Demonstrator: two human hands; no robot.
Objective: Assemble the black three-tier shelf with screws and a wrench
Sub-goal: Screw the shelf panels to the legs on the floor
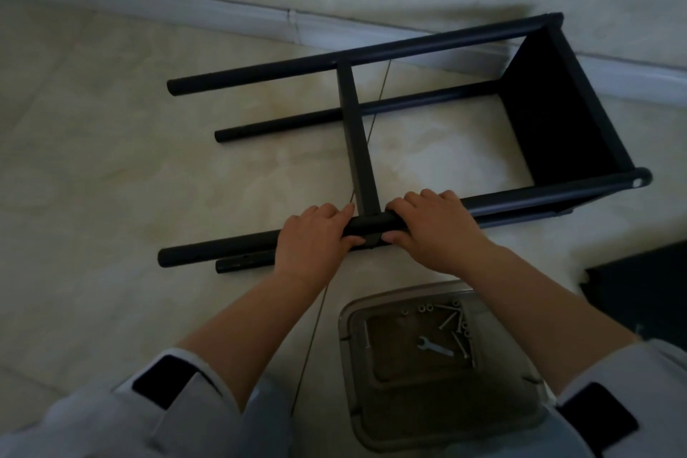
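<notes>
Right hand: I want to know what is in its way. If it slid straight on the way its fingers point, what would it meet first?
The right hand grips the near black pole, fingers pointing away and slightly left. Beyond lies bare floor, then probably the far lower pole; depth is unclear.

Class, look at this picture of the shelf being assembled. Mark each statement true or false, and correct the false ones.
1. Both hands grip the same black tube of the shelf frame. True: the left hand and the right hand hold the near tube on either side of the middle panel.
2. The wrench is in the right hand. False: it lies in the tray.
3. The frame stands upright. False: it lies on its side on the floor.
4. Screws lie in the tray beside the wrench. True.
</notes>
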